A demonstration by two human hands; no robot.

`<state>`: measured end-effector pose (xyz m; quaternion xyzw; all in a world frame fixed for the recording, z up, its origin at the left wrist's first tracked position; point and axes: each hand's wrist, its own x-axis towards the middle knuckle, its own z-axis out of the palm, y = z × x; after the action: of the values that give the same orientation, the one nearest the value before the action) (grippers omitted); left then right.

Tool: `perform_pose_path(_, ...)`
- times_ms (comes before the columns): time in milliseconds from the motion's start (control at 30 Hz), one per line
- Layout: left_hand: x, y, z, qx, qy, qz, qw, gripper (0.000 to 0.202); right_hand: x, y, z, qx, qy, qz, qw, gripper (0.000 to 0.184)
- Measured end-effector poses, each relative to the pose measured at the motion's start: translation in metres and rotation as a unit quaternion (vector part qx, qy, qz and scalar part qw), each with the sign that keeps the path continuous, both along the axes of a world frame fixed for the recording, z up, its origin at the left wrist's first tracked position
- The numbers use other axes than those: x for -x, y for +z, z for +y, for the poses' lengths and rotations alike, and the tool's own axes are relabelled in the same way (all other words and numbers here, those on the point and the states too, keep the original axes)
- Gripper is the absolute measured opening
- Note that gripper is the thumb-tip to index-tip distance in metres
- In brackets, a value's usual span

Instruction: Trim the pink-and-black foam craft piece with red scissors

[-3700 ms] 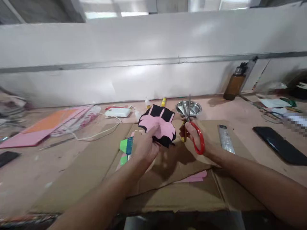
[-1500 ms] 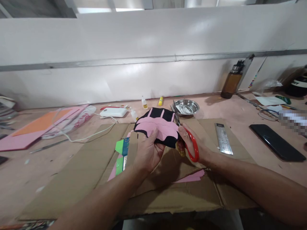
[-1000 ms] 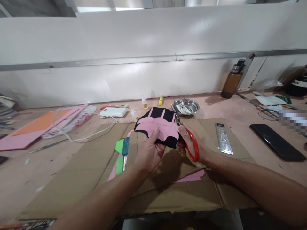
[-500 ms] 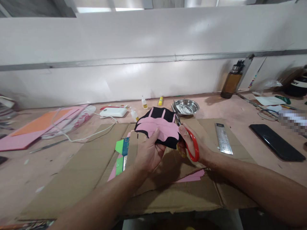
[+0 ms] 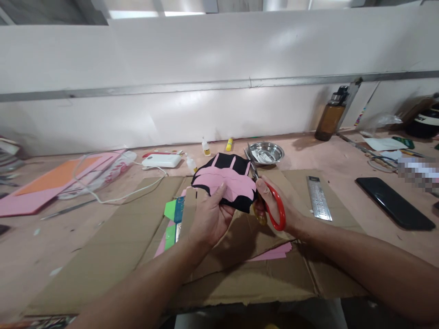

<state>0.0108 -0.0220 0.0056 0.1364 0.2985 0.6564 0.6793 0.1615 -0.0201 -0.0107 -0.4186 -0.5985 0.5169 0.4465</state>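
Just above the cardboard [image 5: 113, 242] on the counter [image 5: 343, 160], my left hand [image 5: 209, 218] was clamped on the lower edge of the pink-and-black foam piece [image 5: 228, 182], thumb pressed on its pink face. My right hand [image 5: 290, 214] gripped the red-handled scissors [image 5: 280, 211], their blades against the piece's right edge, near the steel bowl [image 5: 265, 153].

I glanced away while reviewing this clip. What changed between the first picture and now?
The right hand swung the red-handled scissors down and left, from upright and apart to the right edge of the pink-and-black layered cut-out, blades against it. The left hand still holds that cut-out; the things on the brown cardboard sheet lie as before.
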Motion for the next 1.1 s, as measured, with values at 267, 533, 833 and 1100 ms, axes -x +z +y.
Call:
perform_pose_path(267,0.0034,-0.0025,0.0012,0.006,-0.011,-0.002,1.0,0.027,-0.0017,0.0058,-0.0027,-0.009,0.012,-0.026,1.0,0.052)
perform_pose_path(533,0.0024,-0.0002,0.0015,-0.003,-0.007,0.003,1.0,0.029,-0.0014,0.0084,-0.0034,-0.003,0.031,0.004,0.999,0.052)
perform_pose_path(833,0.0039,-0.0048,0.0035,0.005,-0.021,-0.011,1.0,0.02,-0.0014,0.0072,-0.0023,-0.001,0.022,0.008,1.0,0.052)
perform_pose_path(1100,0.0036,-0.0017,0.0023,0.014,-0.011,-0.006,1.0,0.024,-0.0021,0.005,-0.0035,0.032,0.029,0.043,0.998,0.05)
